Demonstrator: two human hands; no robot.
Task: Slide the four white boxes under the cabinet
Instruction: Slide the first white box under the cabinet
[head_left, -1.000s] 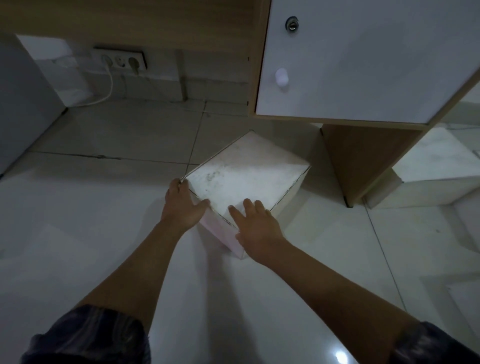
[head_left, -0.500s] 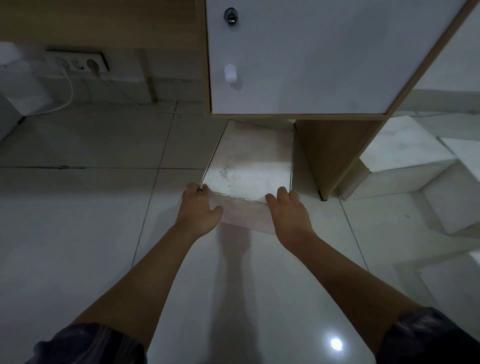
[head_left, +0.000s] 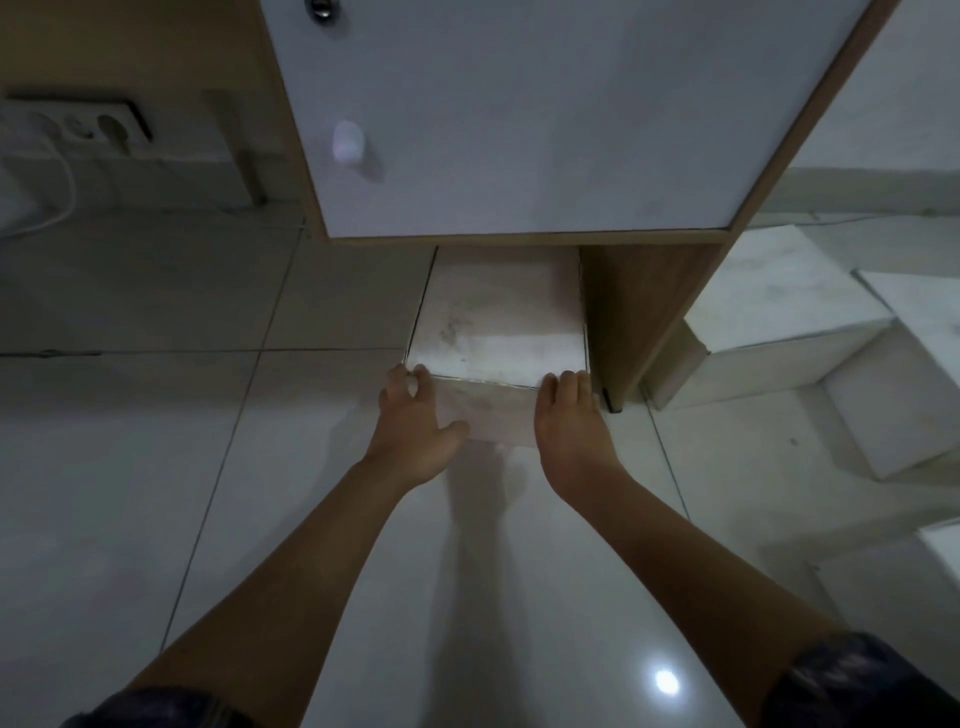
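Observation:
A white box (head_left: 496, 327) lies on the floor with its far half under the white-doored cabinet (head_left: 519, 114), tight against the cabinet's wooden leg panel (head_left: 639, 306). My left hand (head_left: 415, 431) presses on the box's near left corner, thumb spread along its front face. My right hand (head_left: 569, 431) presses flat on the near right corner. Two more white boxes stand to the right of the cabinet: one (head_left: 779, 322) just behind the leg panel, another (head_left: 904, 410) nearer to me. A corner of a further white box (head_left: 940, 551) shows at the right edge.
Glossy white floor tiles (head_left: 156, 467) spread to the left and toward me. A wall socket strip (head_left: 88, 127) with a white cable (head_left: 57, 202) sits at the back left. A wooden strip (head_left: 239, 145) runs down the back wall left of the cabinet.
The box has been turned square to the cabinet and pushed forward, its far half now under it. Both hands moved forward with it, and my view has come closer.

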